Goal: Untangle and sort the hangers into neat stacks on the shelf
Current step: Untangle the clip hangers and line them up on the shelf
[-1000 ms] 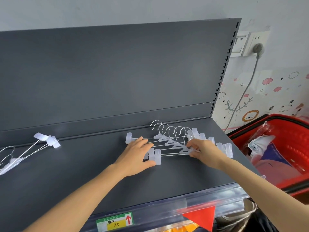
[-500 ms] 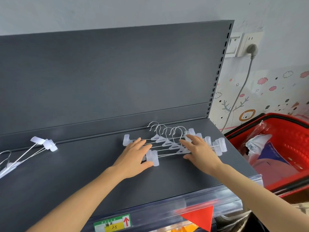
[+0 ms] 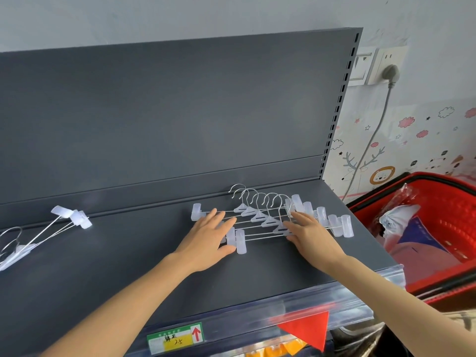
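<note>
Grey wall [image 3: 180, 16], cartoon wallpaper [image 3: 417, 150], socket [image 3: 385, 56] with plug [image 3: 391, 73].

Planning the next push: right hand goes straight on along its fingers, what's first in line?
The right hand rests on the clip hangers; their wire hooks come first, probably, then the back panel.

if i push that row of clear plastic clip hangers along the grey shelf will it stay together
Probably not: the clear plastic clip hangers with thin metal bars lie fanned and loose on the smooth dark grey shelf, so they may slide apart. Thin wire and small clips suggest they are light. The straight bars look stiff, so each should move whole.
</note>
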{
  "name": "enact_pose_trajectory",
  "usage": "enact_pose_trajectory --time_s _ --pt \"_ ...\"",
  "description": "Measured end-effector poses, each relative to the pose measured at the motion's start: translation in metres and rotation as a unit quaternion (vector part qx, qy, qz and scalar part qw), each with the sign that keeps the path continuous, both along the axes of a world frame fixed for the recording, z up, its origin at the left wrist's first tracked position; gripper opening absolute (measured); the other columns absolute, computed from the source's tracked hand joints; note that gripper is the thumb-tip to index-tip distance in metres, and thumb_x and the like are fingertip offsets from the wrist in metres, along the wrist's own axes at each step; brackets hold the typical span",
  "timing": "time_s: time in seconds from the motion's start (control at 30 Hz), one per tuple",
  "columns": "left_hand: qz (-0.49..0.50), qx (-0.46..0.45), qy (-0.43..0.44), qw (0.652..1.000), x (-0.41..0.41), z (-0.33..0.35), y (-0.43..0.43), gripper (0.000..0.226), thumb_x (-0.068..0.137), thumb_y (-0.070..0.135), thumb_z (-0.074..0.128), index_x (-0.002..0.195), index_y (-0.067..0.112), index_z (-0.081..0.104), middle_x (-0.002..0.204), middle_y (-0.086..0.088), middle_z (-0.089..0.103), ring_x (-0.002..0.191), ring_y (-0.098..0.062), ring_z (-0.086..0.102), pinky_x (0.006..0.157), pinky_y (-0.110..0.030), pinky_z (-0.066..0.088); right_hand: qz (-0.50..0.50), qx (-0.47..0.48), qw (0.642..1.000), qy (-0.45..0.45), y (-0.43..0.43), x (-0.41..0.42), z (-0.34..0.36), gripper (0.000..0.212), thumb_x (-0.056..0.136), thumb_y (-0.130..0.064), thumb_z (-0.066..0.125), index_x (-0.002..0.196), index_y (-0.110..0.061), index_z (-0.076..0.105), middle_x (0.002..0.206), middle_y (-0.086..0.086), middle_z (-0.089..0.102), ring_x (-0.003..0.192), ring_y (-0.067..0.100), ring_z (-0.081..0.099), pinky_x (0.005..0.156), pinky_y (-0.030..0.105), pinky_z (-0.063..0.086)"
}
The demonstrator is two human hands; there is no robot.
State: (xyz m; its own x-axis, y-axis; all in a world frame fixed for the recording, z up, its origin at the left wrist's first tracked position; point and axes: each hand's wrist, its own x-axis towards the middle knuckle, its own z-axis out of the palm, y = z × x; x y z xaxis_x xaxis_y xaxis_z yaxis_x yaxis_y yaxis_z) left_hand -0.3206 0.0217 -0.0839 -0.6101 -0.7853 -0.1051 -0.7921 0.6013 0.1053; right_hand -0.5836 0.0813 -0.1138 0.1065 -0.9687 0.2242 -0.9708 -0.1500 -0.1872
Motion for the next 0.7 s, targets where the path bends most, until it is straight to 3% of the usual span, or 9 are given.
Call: enact_pose_trajectory --time_s 0.1,0.3,0.57,0.7 --pt "-0.001 -0.01 -0.005 1.0 0.0 -0.001 0.0 0.065 0.098 0.047 0.038 0.152 0.025 0.009 0.161 -0.003 0.002 0.148 -0.022 -0.007 0.118 -0.037 0.005 -0.003 -0.004 1.0 -0.005 0.002 0.0 0.001 0.024 0.088 -0.012 0.061 0.111 -0.007 0.063 0.111 0.014 0.058 0.11 0.037 0.052 0.086 0.04 0.049" --pt "0.004 -0.014 0.016 1.0 0.005 -0.001 0.001 0.076 0.093 0.053 0.045 0.152 0.026 0.005 0.161 -0.001 -0.002 0.147 -0.019 -0.01 0.119 -0.036 0.001 -0.025 -0.028 0.999 -0.033 0.005 0.011 0.01 0.042 0.085 -0.023 0.067 0.123 -0.008 0.058 0.137 0.02 0.048 0.131 0.036 0.04 0.1 0.045 0.042" --pt "0.009 -0.054 0.006 0.998 0.036 0.005 0.008 0.085 0.09 0.061 0.045 0.152 0.023 0.002 0.161 0.0 -0.002 0.147 -0.016 -0.011 0.12 -0.035 -0.002 0.035 -0.02 0.999 -0.023 -0.002 0.054 0.024 0.059 0.088 -0.044 0.058 0.138 -0.015 0.044 0.15 0.015 0.032 0.142 0.031 0.022 0.115 0.041 0.016" --pt "0.024 -0.076 0.01 0.997 0.068 0.012 0.013 0.081 0.09 0.059 0.045 0.152 0.021 0.008 0.161 0.001 0.002 0.147 -0.017 -0.008 0.119 -0.035 -0.001 0.071 -0.002 0.997 -0.029 -0.005 0.088 0.037 0.056 0.09 -0.04 0.056 0.138 -0.013 0.043 0.151 0.014 0.029 0.142 0.03 0.02 0.115 0.038 0.021"
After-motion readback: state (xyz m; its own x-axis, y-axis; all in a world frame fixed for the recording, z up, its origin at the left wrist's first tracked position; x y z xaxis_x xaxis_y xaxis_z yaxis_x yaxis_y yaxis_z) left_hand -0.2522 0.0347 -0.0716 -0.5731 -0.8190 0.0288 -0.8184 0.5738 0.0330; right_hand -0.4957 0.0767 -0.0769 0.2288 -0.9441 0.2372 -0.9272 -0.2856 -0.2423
